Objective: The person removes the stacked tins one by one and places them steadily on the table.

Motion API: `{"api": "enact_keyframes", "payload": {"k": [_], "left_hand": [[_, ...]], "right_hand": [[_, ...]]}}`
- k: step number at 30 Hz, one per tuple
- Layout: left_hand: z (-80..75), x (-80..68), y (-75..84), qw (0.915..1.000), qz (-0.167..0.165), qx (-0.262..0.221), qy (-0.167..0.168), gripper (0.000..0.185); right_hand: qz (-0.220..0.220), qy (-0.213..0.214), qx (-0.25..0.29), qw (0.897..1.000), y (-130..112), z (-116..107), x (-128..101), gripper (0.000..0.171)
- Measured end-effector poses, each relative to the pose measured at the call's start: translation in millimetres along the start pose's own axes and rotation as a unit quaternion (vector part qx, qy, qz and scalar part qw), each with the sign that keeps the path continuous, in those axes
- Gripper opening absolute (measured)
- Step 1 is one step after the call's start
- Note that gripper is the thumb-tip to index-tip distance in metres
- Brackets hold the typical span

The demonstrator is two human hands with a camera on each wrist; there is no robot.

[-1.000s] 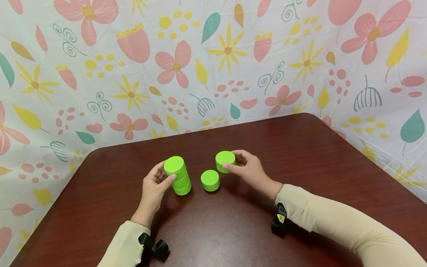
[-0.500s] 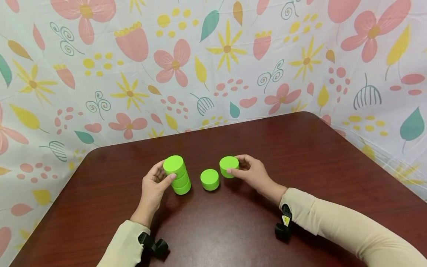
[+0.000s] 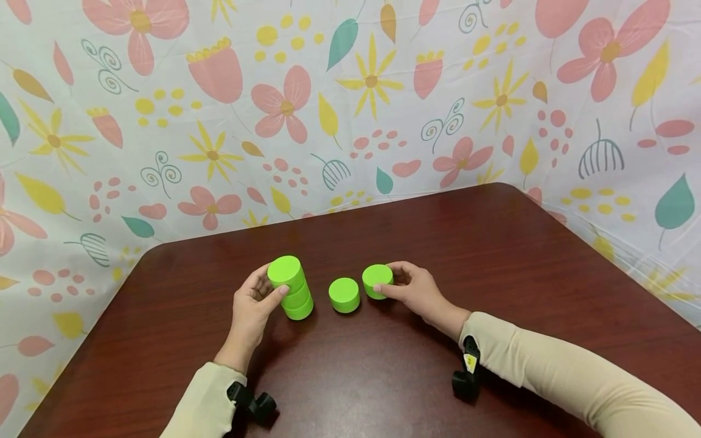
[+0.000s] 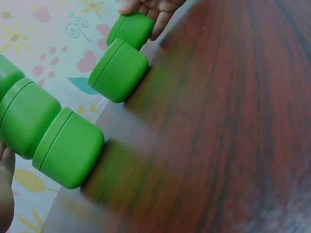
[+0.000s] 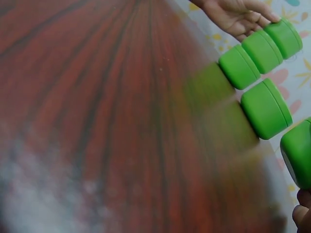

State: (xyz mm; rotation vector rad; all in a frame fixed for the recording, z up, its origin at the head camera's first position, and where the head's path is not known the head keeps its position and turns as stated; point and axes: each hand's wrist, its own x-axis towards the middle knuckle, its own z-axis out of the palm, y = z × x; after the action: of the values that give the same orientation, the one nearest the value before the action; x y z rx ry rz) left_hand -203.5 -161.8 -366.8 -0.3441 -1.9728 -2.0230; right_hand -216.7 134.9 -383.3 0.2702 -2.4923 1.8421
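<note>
A stack of three bright green cylinders [image 3: 291,288] stands on the dark red-brown table [image 3: 493,255]. My left hand [image 3: 267,293] grips the stack from its left side, thumb on the front; the stack [image 4: 43,131] fills the left of the left wrist view. A single green cylinder [image 3: 344,294] stands free just right of the stack. Right of that one, another green cylinder [image 3: 376,280] sits down at table level, and my right hand [image 3: 397,283] pinches it between thumb and fingers. The right wrist view shows this held cylinder [image 5: 299,153] at its right edge, and the stack [image 5: 262,48] beyond.
A flowered cloth [image 3: 350,103] hangs as a wall behind and along both sides of the table. The table's rounded far corners are near the cloth. Bare wood lies in front of the cylinders and off to the right.
My right hand has brought its green cylinder down and slightly right, from above the table to table level beside the single cylinder. The left hand and the stack have stayed still.
</note>
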Motion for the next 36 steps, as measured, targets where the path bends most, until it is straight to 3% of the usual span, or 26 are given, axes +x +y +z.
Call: {"api": "enact_keyframes", "payload": {"k": [14,36], "left_hand": [[-0.4,0.2,-0.6,1.0000,0.005,-0.004,-0.006,0.048],[-3.0,1.2,-1.9,0.9999,0.009,0.006,-0.003,0.047]], "right_hand": [[0.017,-0.010,-0.021,1.000,2.2,2.4,-2.7,0.047],[0.009,-0.015,-0.066,0.998,1.5,3.9,-2.2,0.051]]}}
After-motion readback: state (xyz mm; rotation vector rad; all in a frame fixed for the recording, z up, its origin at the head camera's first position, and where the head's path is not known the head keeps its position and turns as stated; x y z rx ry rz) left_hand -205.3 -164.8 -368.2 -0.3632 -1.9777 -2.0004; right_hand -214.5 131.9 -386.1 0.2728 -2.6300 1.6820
